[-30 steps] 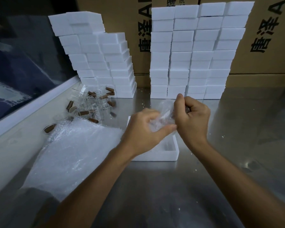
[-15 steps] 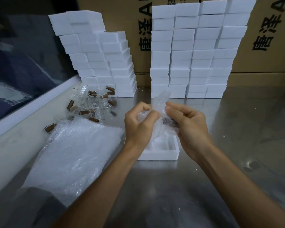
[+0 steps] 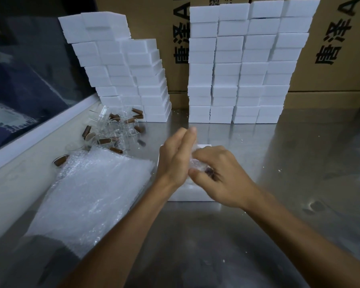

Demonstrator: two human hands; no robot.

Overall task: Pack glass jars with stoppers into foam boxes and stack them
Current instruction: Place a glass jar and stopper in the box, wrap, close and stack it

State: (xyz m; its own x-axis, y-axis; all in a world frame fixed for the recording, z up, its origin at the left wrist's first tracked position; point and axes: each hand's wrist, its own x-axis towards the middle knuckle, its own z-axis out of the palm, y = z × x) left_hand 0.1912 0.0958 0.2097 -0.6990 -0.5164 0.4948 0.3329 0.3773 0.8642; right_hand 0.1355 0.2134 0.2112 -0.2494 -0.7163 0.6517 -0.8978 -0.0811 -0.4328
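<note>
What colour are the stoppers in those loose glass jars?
Brown, seen in the head view: brown cylindrical stoppers among clear glass jars.

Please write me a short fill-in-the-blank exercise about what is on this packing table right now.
1. The right hand grips a jar wrapped in ____ wrap.
2. The open foam box lies directly ____ the hands.
3. The loose glass jars have ____ stoppers.
4. The left hand has its fingers ____.

Missing words: bubble; beneath; brown; straight
</note>
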